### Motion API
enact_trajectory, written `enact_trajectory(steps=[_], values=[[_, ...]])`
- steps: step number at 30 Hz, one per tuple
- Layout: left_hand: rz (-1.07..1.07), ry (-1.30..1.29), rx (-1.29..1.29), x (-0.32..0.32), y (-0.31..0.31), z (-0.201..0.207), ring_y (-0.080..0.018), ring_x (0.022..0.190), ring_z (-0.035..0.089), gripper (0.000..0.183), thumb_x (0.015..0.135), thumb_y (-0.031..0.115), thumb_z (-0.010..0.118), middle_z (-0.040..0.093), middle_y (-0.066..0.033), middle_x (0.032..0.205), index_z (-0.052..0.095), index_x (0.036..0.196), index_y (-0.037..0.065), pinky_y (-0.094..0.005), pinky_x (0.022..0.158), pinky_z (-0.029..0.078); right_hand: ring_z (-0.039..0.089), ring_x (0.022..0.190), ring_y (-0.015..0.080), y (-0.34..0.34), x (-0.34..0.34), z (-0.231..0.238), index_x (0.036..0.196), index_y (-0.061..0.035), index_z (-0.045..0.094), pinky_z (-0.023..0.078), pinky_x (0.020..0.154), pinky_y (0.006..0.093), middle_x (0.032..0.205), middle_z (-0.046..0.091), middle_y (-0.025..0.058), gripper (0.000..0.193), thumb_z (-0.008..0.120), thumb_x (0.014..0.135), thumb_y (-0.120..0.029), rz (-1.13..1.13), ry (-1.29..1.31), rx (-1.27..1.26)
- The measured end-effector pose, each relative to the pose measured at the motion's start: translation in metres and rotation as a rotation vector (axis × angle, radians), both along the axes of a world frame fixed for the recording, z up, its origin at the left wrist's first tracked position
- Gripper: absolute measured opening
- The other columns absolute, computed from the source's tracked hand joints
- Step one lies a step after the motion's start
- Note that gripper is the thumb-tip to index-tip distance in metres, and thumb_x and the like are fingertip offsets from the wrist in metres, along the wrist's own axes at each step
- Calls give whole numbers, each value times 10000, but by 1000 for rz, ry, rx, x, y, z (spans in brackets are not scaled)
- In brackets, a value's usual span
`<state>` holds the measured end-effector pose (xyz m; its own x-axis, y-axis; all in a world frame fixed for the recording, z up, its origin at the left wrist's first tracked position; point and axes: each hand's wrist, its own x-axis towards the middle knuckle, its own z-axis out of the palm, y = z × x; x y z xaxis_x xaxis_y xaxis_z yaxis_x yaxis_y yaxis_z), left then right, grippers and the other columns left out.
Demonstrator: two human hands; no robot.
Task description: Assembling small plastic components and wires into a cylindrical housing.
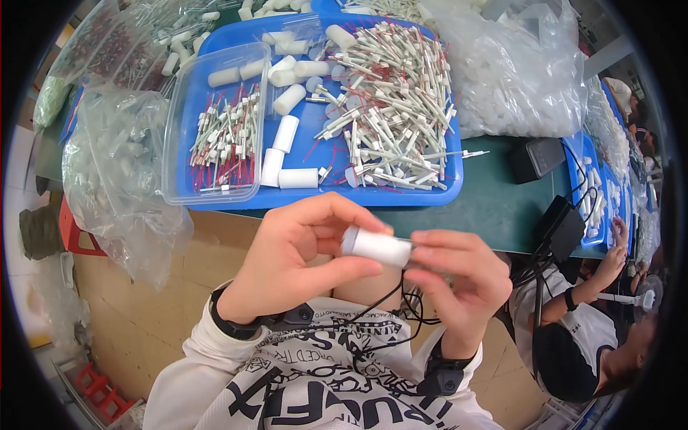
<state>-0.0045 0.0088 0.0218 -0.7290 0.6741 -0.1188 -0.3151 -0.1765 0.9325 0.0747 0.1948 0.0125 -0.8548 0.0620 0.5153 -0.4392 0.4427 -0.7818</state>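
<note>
We find the white cylinder (pixel 380 248) in front of the blue tray (pixel 401 197), on the near side of its front rim, held in the air between both hands. It lies nearly level, its greyish end to the left and its plain end tilted slightly down to the right.

We judge the piece light and fairly firm, perhaps a little slippery on its smooth wall. Its round side seems the sound place to hold; the ends call for gentler pressure.

The left hand (pixel 294 261), before the tray's front rim, is curled half closed, thumb below and fingers above, with hold of the cylinder near its greyish end. The right hand (pixel 462 276), before the tray's right front corner, has fingers partly bent and bunched toward the thumb at the plain end. Blur there prevents a finding: we cannot tell whether it grips or only touches. Both forearms rise from below, wrists angled inward.
</note>
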Motion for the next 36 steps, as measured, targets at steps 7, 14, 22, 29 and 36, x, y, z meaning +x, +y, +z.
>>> enact_trajectory(steps=[7, 14, 22, 29, 36], values=[[164, 260, 20, 8, 0, -6, -208, 909, 619, 285, 733, -117, 636, 613, -155, 983, 616, 1012, -67, -307, 789, 530, 657, 809, 232, -9, 0, -8, 937, 52, 633, 535, 686, 292, 942, 649, 181, 289, 731, 665, 60, -68, -47, -312], [173, 587, 2, 9, 2, -1, -246, 859, 647, 277, 662, -149, 672, 643, -225, 965, 649, 924, -62, -297, 735, 533, 638, 920, 259, -11, -4, -3, 964, 41, 625, 511, 780, 304, 1000, 633, 213, 342, 756, 649, 32, 167, 58, -331], [229, 722, -112, 14, -2, 2, -226, 825, 639, 344, 611, -140, 707, 643, -162, 884, 675, 926, -7, -296, 707, 531, 626, 796, 182, -5, 5, 4, 985, 45, 601, 486, 681, 240, 923, 639, 138, 349, 754, 677, -8, 75, -225, -308], [150, 838, -120, 4, -8, 4, -237, 804, 641, 339, 634, -113, 697, 640, -184, 958, 670, 960, -26, -287, 668, 531, 634, 741, 198, -10, -3, 4, 900, 20, 629, 501, 669, 254, 885, 640, 150, 268, 760, 667, 7, 85, -87, -172], [176, 865, -19, 4, -4, 0, -241, 758, 644, 252, 690, -74, 697, 629, -189, 944, 672, 936, -28, -261, 627, 530, 636, 817, 229, -14, 0, 8, 942, 31, 615, 515, 690, 289, 911, 643, 156, 336, 780, 653, -9, -19, -43, -242]])
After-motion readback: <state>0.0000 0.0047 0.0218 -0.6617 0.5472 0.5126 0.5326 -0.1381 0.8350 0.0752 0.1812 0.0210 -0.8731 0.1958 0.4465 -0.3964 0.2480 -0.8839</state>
